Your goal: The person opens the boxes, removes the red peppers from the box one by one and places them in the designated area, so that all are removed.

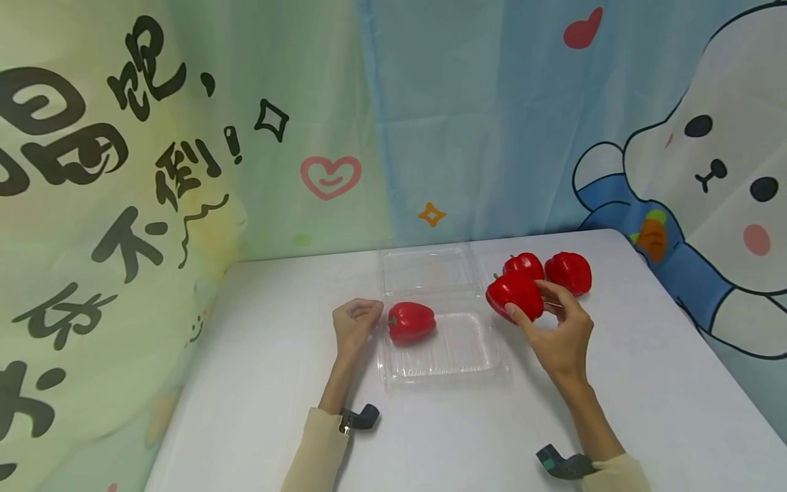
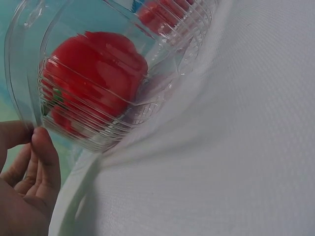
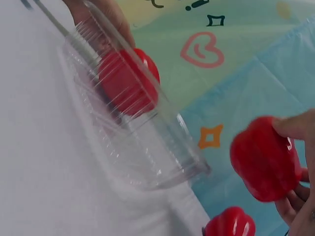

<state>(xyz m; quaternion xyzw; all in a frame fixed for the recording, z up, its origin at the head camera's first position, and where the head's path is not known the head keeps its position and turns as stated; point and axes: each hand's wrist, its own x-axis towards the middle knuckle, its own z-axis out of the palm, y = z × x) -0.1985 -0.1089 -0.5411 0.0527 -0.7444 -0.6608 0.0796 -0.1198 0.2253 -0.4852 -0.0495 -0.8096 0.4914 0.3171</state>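
Note:
A clear plastic clamshell box (image 1: pixel 455 345) lies opened on the white table, its lid (image 1: pixel 430 270) folded back toward the curtain. One red bell pepper (image 1: pixel 410 324) rests inside at the left end, green stem to the left. My left hand (image 1: pixel 356 328) pinches the box's left rim between thumb and forefinger, as the left wrist view shows up close. To the right of the box, my right hand (image 1: pixel 561 335) holds another red bell pepper (image 1: pixel 515 296) between thumb and fingers, raised over the table. In the right wrist view this pepper (image 3: pixel 266 160) appears beside the box's end.
Two more red bell peppers, one (image 1: pixel 525 265) just behind the held one and another (image 1: pixel 568 272) to its right, sit toward the table's back right. A printed curtain (image 1: pixel 443 137) hangs along the back edge. The white tabletop (image 1: pixel 455 437) extends in front of the box.

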